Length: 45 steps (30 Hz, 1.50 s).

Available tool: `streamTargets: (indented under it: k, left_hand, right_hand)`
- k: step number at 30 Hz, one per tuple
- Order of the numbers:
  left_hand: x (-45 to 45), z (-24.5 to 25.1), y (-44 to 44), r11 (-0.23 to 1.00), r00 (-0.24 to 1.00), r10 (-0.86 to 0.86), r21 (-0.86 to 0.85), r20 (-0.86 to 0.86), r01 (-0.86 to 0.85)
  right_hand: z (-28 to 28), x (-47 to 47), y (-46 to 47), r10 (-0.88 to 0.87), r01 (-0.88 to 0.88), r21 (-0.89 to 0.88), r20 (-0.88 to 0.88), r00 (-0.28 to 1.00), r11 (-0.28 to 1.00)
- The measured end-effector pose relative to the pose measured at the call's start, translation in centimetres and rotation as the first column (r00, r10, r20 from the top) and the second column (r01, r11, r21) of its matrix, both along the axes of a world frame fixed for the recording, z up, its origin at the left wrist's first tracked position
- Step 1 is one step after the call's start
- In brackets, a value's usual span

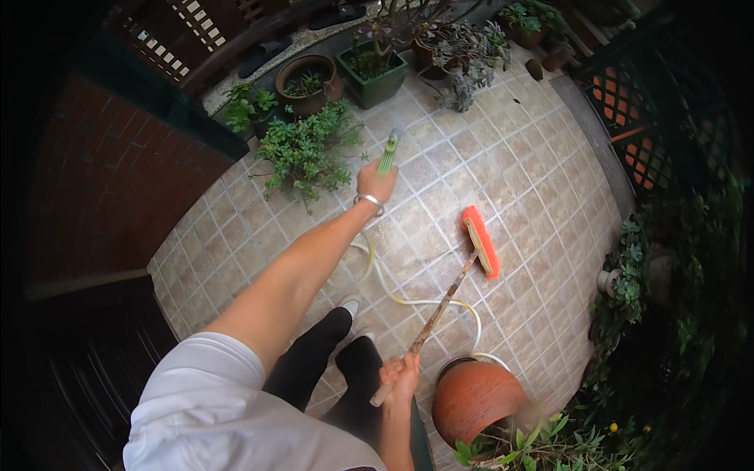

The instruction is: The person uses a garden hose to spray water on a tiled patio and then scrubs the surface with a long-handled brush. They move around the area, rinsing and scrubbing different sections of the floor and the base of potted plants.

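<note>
My left hand (376, 181), with a bracelet at the wrist, is stretched forward and closed around a green hose nozzle (389, 152) that points toward the potted plants. A pale hose (406, 301) curves over the tiled floor below it. Nearer my body, my right hand (402, 377) grips the wooden handle (439, 312) of a broom. The broom's orange head (482, 241) rests on the tiles, ahead and to the right of my feet.
A green square planter (377, 82), a round clay pot (309, 88) and trailing succulents (306, 147) stand ahead. A large terracotta pot (477, 400) is close at the right, with the hose beside it. A brick wall (118, 171) borders the left; lattice (630, 123) stands at the right.
</note>
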<state>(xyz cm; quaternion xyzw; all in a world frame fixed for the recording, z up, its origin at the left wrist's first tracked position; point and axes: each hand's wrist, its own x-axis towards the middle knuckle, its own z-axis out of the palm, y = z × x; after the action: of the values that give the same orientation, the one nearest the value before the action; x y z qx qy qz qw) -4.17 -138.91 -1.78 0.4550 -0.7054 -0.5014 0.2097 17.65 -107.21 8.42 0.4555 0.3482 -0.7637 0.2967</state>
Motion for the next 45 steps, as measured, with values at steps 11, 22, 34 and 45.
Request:
streamTargets:
  k: [11, 22, 34, 45]
  left_hand:
    - [-9.3, -1.5, -1.7, 0.981, 0.985, 0.092, 0.181, -0.147, -0.065]
    - [-19.0, 0.3, 0.2, 0.943, 0.968, 0.189, 0.306, -0.167, -0.131]
    - [-24.0, -2.6, -2.1, 0.970, 0.986, 0.167, 0.182, -0.011, -0.162]
    - [-27.3, -5.0, -7.9, 0.975, 0.973, 0.206, 0.108, -0.104, -0.195]
  right_hand:
    - [0.3, -7.0, -0.3, -0.004, 0.006, 0.050, -0.036, 0.999, 0.999]
    - [0.6, -16.6, 1.8, -0.047, 0.047, 0.003, -0.002, 0.999, 0.999]
    - [1.1, -21.9, 3.3, 0.074, -0.074, 0.030, -0.012, 0.997, 0.997]
    - [4.0, -26.4, 3.3, 0.114, -0.128, 0.112, 0.127, 0.985, 0.985]
